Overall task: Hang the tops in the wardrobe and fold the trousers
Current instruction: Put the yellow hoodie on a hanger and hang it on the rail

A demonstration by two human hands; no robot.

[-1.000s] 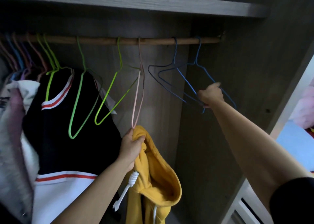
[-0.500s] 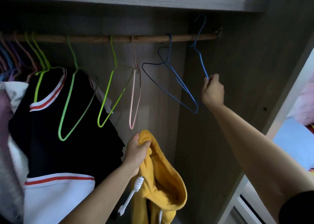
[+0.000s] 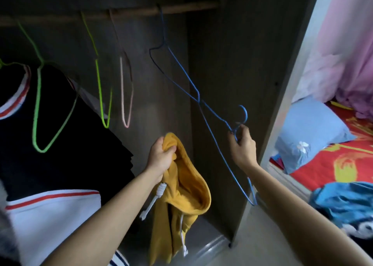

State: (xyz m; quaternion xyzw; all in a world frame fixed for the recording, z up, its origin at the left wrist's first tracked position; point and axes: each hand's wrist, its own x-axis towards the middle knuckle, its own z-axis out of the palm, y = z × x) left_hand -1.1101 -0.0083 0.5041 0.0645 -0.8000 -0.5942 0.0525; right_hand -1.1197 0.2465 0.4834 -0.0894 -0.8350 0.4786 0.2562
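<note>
Yellow hoodie (image 3: 187,185) hangs at centre, in front of the open wardrobe (image 3: 222,64), its hood bunched in the gripping left hand (image 3: 161,156). To the right, the right hand (image 3: 243,146) pinches a blue hanger (image 3: 246,114) below its hook, off the rail (image 3: 181,9). Black top (image 3: 60,134) hangs at left; bed (image 3: 333,165) at right.

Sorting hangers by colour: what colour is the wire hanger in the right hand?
Blue; the hanger shows best in the head view.

I see a mustard-yellow hoodie (image 3: 185,185) with white cords (image 3: 153,201). There's a blue hanger (image 3: 245,113), a navy hanger (image 3: 162,29), 2 lime hangers (image 3: 37,104) and 1 pink hanger (image 3: 122,84). The top (image 3: 60,144) is black with red-and-white bands. The sheet (image 3: 323,165) is red, patterned yellow, and the pillow (image 3: 310,128) is pale blue.
</note>
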